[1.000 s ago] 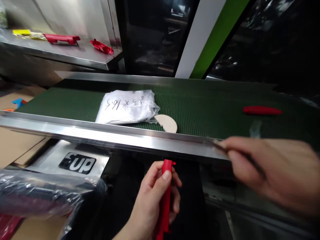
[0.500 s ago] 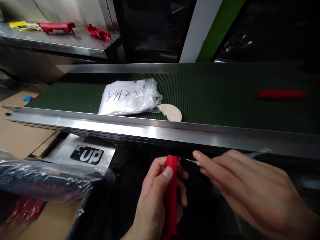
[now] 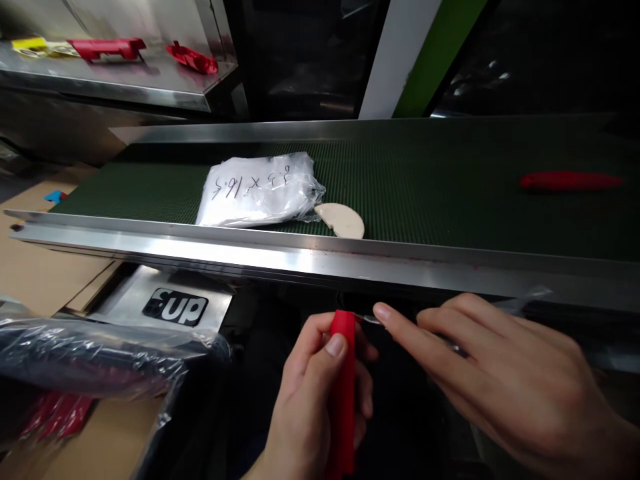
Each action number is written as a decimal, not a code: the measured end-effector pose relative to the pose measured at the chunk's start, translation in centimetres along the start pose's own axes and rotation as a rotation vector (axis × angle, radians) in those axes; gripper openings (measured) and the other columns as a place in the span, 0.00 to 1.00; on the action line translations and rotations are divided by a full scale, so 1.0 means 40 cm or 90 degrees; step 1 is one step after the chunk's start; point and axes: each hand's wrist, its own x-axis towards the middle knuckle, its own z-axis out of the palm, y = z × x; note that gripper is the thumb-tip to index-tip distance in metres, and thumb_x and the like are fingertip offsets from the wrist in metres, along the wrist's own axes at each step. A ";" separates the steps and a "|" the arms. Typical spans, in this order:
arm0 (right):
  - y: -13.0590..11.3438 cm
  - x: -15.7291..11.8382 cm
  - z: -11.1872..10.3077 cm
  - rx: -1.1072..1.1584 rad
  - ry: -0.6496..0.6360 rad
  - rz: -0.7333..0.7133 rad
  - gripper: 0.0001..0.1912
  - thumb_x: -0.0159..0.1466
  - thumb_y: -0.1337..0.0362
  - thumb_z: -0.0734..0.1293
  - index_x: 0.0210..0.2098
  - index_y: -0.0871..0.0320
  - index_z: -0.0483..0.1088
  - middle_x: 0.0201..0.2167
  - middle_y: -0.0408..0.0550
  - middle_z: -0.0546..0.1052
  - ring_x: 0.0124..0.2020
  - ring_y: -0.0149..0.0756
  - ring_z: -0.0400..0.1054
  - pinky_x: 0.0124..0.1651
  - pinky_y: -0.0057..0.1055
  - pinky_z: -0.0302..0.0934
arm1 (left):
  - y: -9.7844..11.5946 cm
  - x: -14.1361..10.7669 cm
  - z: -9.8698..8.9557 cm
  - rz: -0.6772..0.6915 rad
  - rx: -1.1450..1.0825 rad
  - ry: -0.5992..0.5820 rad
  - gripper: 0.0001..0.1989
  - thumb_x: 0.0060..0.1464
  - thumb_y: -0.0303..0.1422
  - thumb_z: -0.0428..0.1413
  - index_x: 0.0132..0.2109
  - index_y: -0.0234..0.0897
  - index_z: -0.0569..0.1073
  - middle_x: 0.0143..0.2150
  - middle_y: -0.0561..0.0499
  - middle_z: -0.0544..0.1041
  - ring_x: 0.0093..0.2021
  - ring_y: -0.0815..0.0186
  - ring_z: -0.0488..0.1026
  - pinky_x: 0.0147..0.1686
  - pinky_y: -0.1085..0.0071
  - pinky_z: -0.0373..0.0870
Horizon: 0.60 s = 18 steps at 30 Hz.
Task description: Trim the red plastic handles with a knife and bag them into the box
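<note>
My left hand [image 3: 313,393] is closed around a long red plastic piece [image 3: 343,380], held upright with its flat top end showing above the thumb. My right hand [image 3: 505,380] grips a slim craft knife [image 3: 371,320], its forefinger stretched along the tool. The narrow metal tip meets the upper right edge of the red piece, though the exact contact is too small to make out. Most of the knife's handle is hidden by the fingers; a bit of metal shows between them.
A green conveyor belt [image 3: 425,213] with a metal rail [image 3: 260,251] runs in front. On it lie a bag of clear sleeves [image 3: 255,193], a beige half disc [image 3: 344,221] and a red part [image 3: 570,181]. Red parts [image 3: 193,59] sit on a steel shelf; a plastic-lined box [image 3: 115,427] stands at left.
My right hand has shifted left, bringing the knife tip in to the red piece's edge, and its fingers have spread somewhat. My left hand keeps its hold on the red piece.
</note>
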 end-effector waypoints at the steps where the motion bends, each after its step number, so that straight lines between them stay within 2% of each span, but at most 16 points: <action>1: 0.000 0.002 -0.001 -0.010 0.004 -0.008 0.20 0.72 0.70 0.56 0.62 0.58 0.63 0.31 0.44 0.75 0.33 0.32 0.66 0.32 0.31 0.51 | 0.000 0.000 0.000 -0.003 0.005 0.001 0.13 0.62 0.44 0.48 0.42 0.38 0.67 0.28 0.53 0.69 0.17 0.76 0.58 0.14 0.83 0.55; 4: 0.000 0.002 -0.003 -0.012 0.011 -0.035 0.21 0.70 0.72 0.57 0.62 0.62 0.62 0.30 0.45 0.74 0.32 0.32 0.65 0.31 0.31 0.49 | 0.000 -0.001 0.002 -0.016 0.015 0.004 0.15 0.62 0.45 0.46 0.41 0.37 0.67 0.25 0.53 0.67 0.17 0.75 0.56 0.14 0.82 0.54; 8: -0.004 -0.010 -0.006 -0.015 -0.005 -0.048 0.24 0.69 0.74 0.59 0.63 0.62 0.60 0.29 0.45 0.74 0.30 0.32 0.64 0.31 0.32 0.48 | 0.001 -0.001 0.004 -0.031 -0.007 0.019 0.15 0.62 0.45 0.46 0.40 0.38 0.67 0.27 0.53 0.66 0.18 0.75 0.56 0.14 0.82 0.52; 13: -0.020 -0.026 -0.003 -0.022 -0.014 -0.066 0.24 0.67 0.74 0.60 0.63 0.62 0.62 0.28 0.44 0.73 0.30 0.34 0.63 0.30 0.33 0.46 | 0.001 0.009 -0.008 -0.060 -0.017 -0.017 0.15 0.61 0.48 0.48 0.42 0.40 0.65 0.20 0.58 0.60 0.16 0.74 0.54 0.14 0.81 0.54; 15: -0.030 -0.033 0.000 -0.018 -0.007 -0.070 0.24 0.67 0.73 0.60 0.62 0.62 0.62 0.28 0.45 0.73 0.30 0.34 0.63 0.30 0.33 0.45 | 0.002 0.014 -0.013 -0.050 -0.008 -0.016 0.15 0.61 0.48 0.48 0.42 0.40 0.65 0.22 0.57 0.62 0.16 0.74 0.56 0.13 0.80 0.56; 18: -0.045 -0.044 0.007 -0.015 -0.017 -0.070 0.24 0.68 0.70 0.58 0.63 0.59 0.61 0.29 0.45 0.73 0.30 0.35 0.62 0.32 0.34 0.46 | 0.009 0.018 -0.015 -0.027 0.007 -0.009 0.15 0.61 0.46 0.48 0.41 0.39 0.67 0.29 0.54 0.68 0.17 0.75 0.59 0.13 0.80 0.57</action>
